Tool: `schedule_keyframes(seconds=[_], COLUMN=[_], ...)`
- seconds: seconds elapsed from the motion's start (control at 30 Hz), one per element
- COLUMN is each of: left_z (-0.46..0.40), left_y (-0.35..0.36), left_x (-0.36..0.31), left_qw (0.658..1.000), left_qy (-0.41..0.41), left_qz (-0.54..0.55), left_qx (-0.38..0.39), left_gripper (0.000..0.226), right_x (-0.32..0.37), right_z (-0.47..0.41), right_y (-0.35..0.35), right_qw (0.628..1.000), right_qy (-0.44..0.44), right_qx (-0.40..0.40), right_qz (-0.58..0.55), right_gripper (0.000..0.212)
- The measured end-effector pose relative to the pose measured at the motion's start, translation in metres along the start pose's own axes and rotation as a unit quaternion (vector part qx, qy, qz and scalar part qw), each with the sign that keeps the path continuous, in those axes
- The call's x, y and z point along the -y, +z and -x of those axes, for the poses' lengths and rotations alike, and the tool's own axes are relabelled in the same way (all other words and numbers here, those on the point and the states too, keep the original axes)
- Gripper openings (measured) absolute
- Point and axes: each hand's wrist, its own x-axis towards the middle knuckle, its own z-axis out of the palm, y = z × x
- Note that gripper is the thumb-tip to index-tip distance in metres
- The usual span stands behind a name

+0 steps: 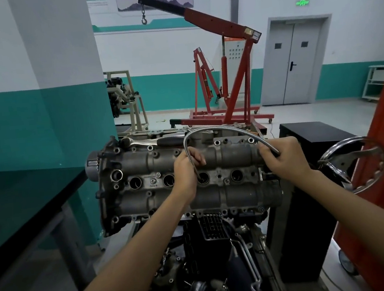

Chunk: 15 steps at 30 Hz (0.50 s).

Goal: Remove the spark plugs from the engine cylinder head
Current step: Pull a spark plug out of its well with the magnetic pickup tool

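The grey engine cylinder head [239, 195] lies across the middle of the view on a stand. A row of round spark plug wells runs along its centre. My left hand [187, 169] pinches the lower end of a flexible metal pickup tool [210, 130] and holds its tip in the third well [203, 177]. The shaft arcs up and over to the right, where my right hand [282, 158] grips its handle end. No spark plug is visible; the inside of the wells is dark.
A ratchet wrench [152, 140] lies on the far edge of the head. A dark workbench [25, 193] stands at the left, a black cabinet [315, 137] and a chrome handwheel [358, 163] at the right. Red engine hoists [231, 75] stand behind.
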Motion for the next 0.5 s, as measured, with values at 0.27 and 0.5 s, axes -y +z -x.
schedule_keyframes(seconds=[0.27, 0.5], left_z=[0.019, 0.015], left_y=[0.005, 0.01], left_x=[0.002, 0.007], left_qw=[0.993, 0.994], left_qy=[-0.03, -0.021], left_qz=[0.115, 0.09], left_qx=[0.026, -0.06], left_gripper=[0.058, 0.039], right_x=[0.002, 0.003], right_z=[0.004, 0.001], right_y=[-0.02, -0.031], right_qw=[0.991, 0.937], right_qy=[-0.001, 0.067], right_qx=[0.058, 0.28], right_qz=[0.119, 0.199], right_gripper=[0.046, 0.041])
